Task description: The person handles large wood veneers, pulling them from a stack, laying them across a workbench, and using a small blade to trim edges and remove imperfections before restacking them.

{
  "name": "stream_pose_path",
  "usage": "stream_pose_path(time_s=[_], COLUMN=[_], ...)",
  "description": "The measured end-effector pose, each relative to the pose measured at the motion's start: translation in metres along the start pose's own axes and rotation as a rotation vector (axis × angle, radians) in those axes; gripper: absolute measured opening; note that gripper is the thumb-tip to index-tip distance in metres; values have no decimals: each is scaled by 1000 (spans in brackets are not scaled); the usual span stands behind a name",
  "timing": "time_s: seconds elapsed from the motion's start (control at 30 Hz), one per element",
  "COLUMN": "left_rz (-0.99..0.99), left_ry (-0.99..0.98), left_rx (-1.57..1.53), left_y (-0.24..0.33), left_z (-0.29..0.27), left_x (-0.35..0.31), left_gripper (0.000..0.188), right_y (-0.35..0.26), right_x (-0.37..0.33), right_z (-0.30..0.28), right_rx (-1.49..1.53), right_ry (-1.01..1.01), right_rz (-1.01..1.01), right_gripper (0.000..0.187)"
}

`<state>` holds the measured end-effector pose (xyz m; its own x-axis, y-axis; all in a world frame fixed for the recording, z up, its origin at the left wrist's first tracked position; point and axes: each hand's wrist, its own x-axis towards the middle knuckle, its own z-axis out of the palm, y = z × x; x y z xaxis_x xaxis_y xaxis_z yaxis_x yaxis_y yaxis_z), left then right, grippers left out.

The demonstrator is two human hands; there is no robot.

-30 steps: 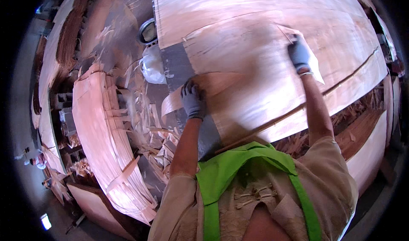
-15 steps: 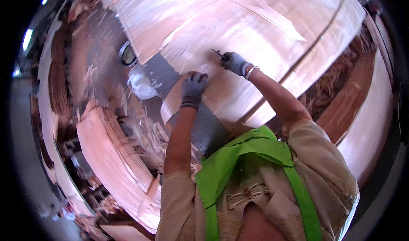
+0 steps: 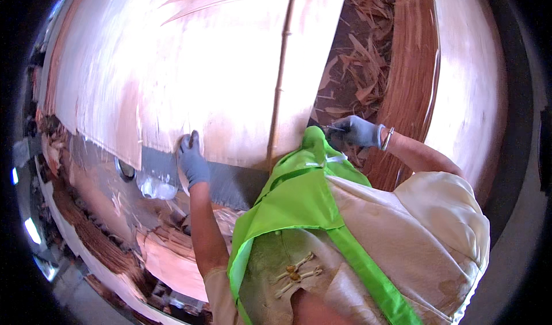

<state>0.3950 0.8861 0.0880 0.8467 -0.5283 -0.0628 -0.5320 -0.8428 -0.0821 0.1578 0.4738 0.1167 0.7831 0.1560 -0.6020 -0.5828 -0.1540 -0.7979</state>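
Veneer sheet (image 3: 233,89) spreads under and beyond the fingertips of left hand (image 3: 194,165), which rests at its near edge, fingers extended, slightly apart. Right hand (image 3: 357,132) beside green apron (image 3: 293,195), off the sheet's right side; fingers curled, cannot tell whether clamped on anything.

No legible txt, labels, nos. or signs on anything in view.

Operating remotely, I am seeing the left hand (image 3: 194,163) at nine o'clock wearing a dark-tipped grey glove (image 3: 197,171); the right hand (image 3: 355,133), at three, is wearing a similar one beside a silvery bracelet (image 3: 388,139). A beige shirt (image 3: 382,213) is showing knotted fastenings (image 3: 295,276) at six o'clock, its bright green apron (image 3: 296,204) sending a strap (image 3: 376,276) slanting toward five.
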Motion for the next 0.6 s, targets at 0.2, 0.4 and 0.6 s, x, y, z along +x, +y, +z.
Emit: stream_pose_path(time_s=[0.2,0.4,0.6], left_rz=[39,28,-72], left_ry=[79,152,101], left_rx=[-246,-14,-56], left_y=[-7,-3,0], left_z=[22,4,-1], left_x=[4,-1,-4], left_gripper=[51,35,43], right_y=[19,5,-51], right_x=[-2,-29,-16], right_z=[12,0,-44], right_rx=[-135,-206,-1130], right_ry=[-159,-377,-52], right_rz=[-186,117,-206], right_gripper=[19,19,20])
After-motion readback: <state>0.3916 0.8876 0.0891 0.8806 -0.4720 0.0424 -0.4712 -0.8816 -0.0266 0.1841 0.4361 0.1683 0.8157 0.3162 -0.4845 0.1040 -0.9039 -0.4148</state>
